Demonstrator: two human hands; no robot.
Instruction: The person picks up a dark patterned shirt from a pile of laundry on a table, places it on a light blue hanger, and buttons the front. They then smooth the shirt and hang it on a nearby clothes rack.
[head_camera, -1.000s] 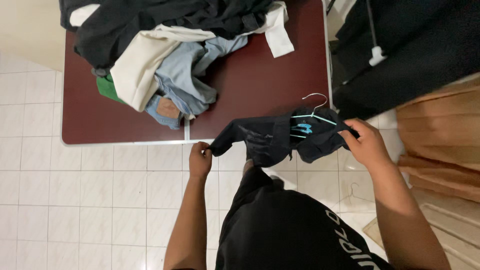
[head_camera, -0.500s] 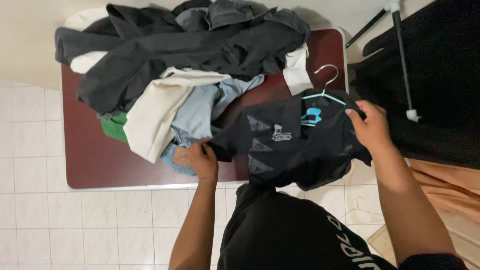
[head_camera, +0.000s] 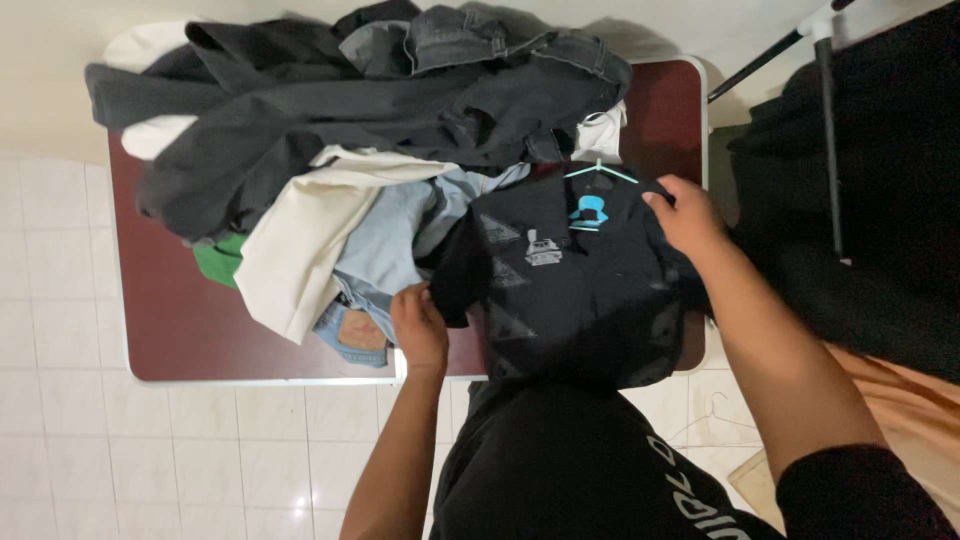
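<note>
I hold up a black shirt (head_camera: 575, 290) on a teal hanger (head_camera: 598, 175) over the right part of a dark red table (head_camera: 175, 320). My left hand (head_camera: 420, 325) pinches the shirt's left sleeve near the table's front edge. My right hand (head_camera: 685, 215) grips the shirt's right shoulder beside the hanger. The shirt hangs spread between both hands, its printed front facing me.
A pile of clothes (head_camera: 340, 150) covers most of the table: dark grey and black garments on top, a cream one, light blue jeans and a green piece underneath. Black clothes hang on a rack (head_camera: 850, 190) at the right. White floor tiles (head_camera: 150, 460) lie below.
The shirt and both hands have moved farther over the table, and the shirt now hangs flatter and more spread out. The hanger's hook has slipped out of sight.
</note>
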